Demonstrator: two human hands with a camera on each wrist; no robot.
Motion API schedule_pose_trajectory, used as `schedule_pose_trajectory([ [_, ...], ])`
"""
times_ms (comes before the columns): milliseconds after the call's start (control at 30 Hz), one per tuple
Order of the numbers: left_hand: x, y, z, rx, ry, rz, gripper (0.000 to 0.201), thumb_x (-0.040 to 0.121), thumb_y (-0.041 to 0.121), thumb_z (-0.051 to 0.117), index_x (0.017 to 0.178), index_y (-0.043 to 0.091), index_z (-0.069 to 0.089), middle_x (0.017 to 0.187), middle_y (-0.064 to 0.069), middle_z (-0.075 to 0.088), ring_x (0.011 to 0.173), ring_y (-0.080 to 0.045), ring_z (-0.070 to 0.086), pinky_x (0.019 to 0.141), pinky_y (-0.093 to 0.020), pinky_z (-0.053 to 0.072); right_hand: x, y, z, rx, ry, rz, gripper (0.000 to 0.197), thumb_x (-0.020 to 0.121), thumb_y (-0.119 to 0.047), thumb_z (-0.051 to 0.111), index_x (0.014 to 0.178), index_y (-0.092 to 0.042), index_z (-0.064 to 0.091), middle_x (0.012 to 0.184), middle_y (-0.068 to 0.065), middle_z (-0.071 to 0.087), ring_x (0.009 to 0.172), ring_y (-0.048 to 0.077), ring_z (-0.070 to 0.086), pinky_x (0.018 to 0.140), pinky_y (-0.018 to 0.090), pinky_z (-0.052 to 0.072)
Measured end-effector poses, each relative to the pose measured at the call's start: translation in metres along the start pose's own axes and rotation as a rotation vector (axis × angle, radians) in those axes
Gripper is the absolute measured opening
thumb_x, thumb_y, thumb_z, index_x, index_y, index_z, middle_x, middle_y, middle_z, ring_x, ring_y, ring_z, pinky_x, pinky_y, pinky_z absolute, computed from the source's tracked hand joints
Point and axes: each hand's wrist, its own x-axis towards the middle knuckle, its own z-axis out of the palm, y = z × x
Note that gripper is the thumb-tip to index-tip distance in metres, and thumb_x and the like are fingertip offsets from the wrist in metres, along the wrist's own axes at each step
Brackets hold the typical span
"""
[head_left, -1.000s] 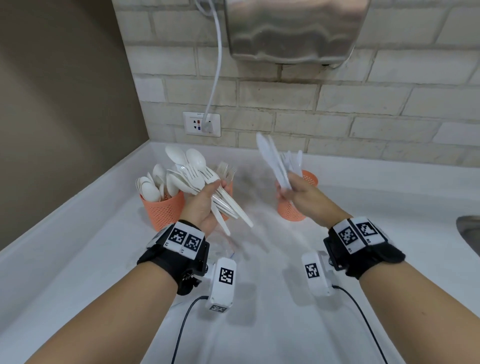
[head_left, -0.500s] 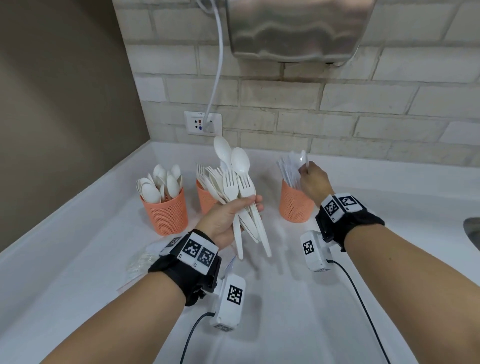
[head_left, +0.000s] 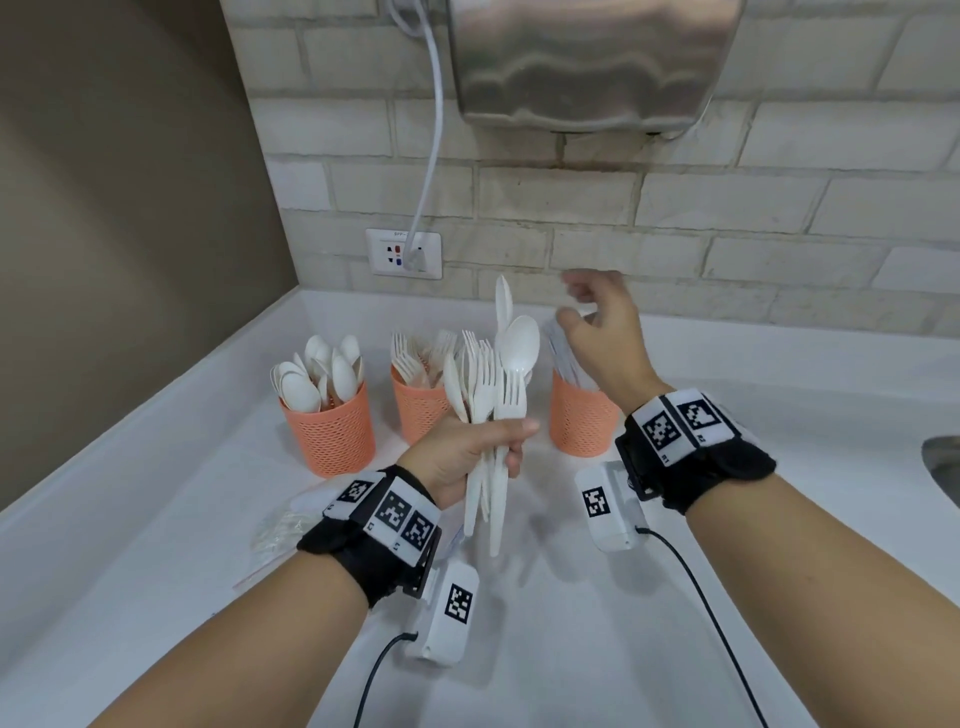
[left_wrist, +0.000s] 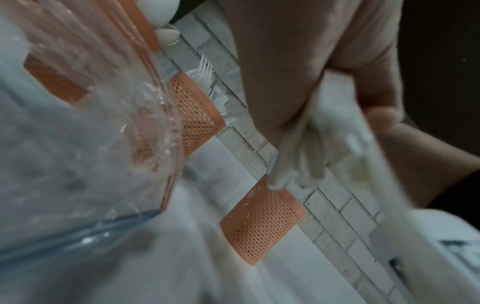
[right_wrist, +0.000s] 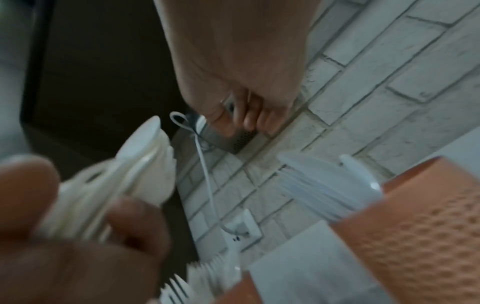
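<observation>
My left hand grips a bundle of white plastic cutlery by the handles, heads up, over the counter in front of the cups; the left wrist view shows the fingers wrapped round the handles. Three orange mesh cups stand in a row: the left cup holds spoons, the middle cup forks, the right cup knives. My right hand hovers blurred above the right cup, its fingers loose and holding nothing.
The white counter runs into a corner against a brick wall. A crumpled clear plastic bag lies left of my left wrist. A wall socket and a steel hand dryer hang behind. A sink edge shows at right.
My right hand put its knives into the right cup and has lifted off empty. My left hand swung its bundle upright and toward the centre.
</observation>
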Motion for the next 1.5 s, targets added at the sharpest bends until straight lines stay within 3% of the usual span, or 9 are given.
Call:
schedule_pose_trajectory([
  [133, -0.002, 0.003, -0.002, -0.095, -0.159, -0.064, 0.026, 0.061, 0.010, 0.066, 0.077, 0.015, 0.046, 0.043, 0.005, 0.042, 0.036, -0.007, 0.039, 0.045, -0.020, 0.038, -0.009, -0.028, 0.000, 0.406, -0.690, 0.270, 0.034, 0.097, -0.021, 0.044, 0.105, 0.006, 0.061, 0.092, 0.022, 0.061, 0.077, 0.028, 0.055, 0.068, 0.030, 0.048],
  [333, -0.003, 0.004, -0.014, -0.290, -0.244, -0.105, 0.044, 0.047, 0.022, 0.079, 0.078, 0.014, 0.049, 0.048, 0.000, 0.046, 0.037, -0.011, 0.040, 0.044, -0.022, 0.041, -0.011, -0.029, 0.001, 0.529, -0.726, 0.219, 0.016, 0.093, -0.012, 0.052, 0.081, -0.010, 0.063, 0.066, -0.002, 0.063, 0.058, 0.012, 0.057, 0.060, 0.024, 0.045],
  [700, -0.005, -0.003, -0.006, 0.032, -0.036, -0.062, 0.008, 0.091, 0.004, 0.052, 0.088, 0.010, 0.056, 0.062, 0.000, 0.063, 0.041, -0.009, 0.047, 0.043, -0.019, 0.041, 0.024, -0.028, -0.021, 0.398, 0.335, -0.017, 0.021, 0.099, -0.021, 0.034, 0.080, -0.027, 0.041, 0.073, 0.008, 0.053, 0.058, 0.016, 0.049, 0.051, 0.032, 0.045],
  [833, -0.001, -0.005, -0.006, 0.080, 0.022, -0.028, 0.010, 0.090, 0.002, 0.052, 0.088, 0.009, 0.059, 0.067, 0.000, 0.069, 0.048, -0.010, 0.057, 0.049, -0.019, 0.048, 0.023, -0.006, -0.028, 0.192, 0.457, -0.160, 0.014, 0.099, -0.021, 0.035, 0.087, -0.021, 0.043, 0.067, -0.011, 0.043, 0.060, 0.008, 0.045, 0.058, 0.032, 0.046],
  [933, 0.002, -0.007, -0.007, 0.090, 0.061, -0.020, 0.009, 0.089, 0.003, 0.056, 0.087, 0.009, 0.062, 0.069, 0.000, 0.071, 0.056, -0.009, 0.064, 0.055, -0.019, 0.052, 0.013, 0.020, -0.021, 0.048, 0.380, -0.171, 0.019, 0.098, -0.018, 0.038, 0.091, -0.007, 0.052, 0.067, -0.008, 0.043, 0.060, 0.008, 0.041, 0.056, 0.021, 0.034],
  [1133, 0.002, -0.008, -0.006, 0.075, 0.062, 0.003, 0.006, 0.089, 0.006, 0.056, 0.090, 0.009, 0.062, 0.074, -0.004, 0.072, 0.063, -0.012, 0.068, 0.059, -0.020, 0.053, -0.005, 0.076, -0.003, -0.389, -0.055, 0.128, 0.024, 0.095, -0.010, 0.041, 0.105, 0.000, 0.061, 0.092, 0.026, 0.064, 0.093, 0.039, 0.056, 0.074, 0.037, 0.040],
  [1233, 0.005, -0.006, -0.008, 0.047, 0.072, 0.027, 0.007, 0.091, 0.008, 0.054, 0.093, 0.009, 0.060, 0.073, -0.004, 0.072, 0.062, -0.011, 0.067, 0.058, -0.020, 0.053, -0.007, 0.060, 0.001, -0.404, 0.041, 0.069, 0.032, 0.096, -0.012, 0.039, 0.122, -0.005, 0.055, 0.119, 0.021, 0.055, 0.113, 0.038, 0.044, 0.092, 0.038, 0.033],
  [1333, 0.008, -0.004, -0.010, -0.019, 0.092, 0.038, 0.008, 0.092, 0.008, 0.051, 0.095, 0.008, 0.059, 0.072, -0.003, 0.072, 0.060, -0.010, 0.067, 0.057, -0.020, 0.054, -0.016, 0.027, 0.003, -0.111, 0.164, -0.115, 0.028, 0.094, -0.021, 0.044, 0.115, -0.007, 0.058, 0.109, 0.012, 0.054, 0.103, 0.023, 0.049, 0.091, 0.028, 0.038],
  [1500, 0.011, 0.000, -0.019, -0.106, 0.113, 0.026, 0.019, 0.094, 0.010, 0.047, 0.108, 0.006, 0.059, 0.074, -0.004, 0.074, 0.063, -0.011, 0.069, 0.056, -0.021, 0.054, -0.039, -0.002, 0.019, 0.253, -0.569, 0.111, 0.028, 0.090, -0.028, 0.058, 0.092, -0.001, 0.066, 0.086, 0.013, 0.066, 0.078, 0.014, 0.060, 0.075, 0.024, 0.047],
])
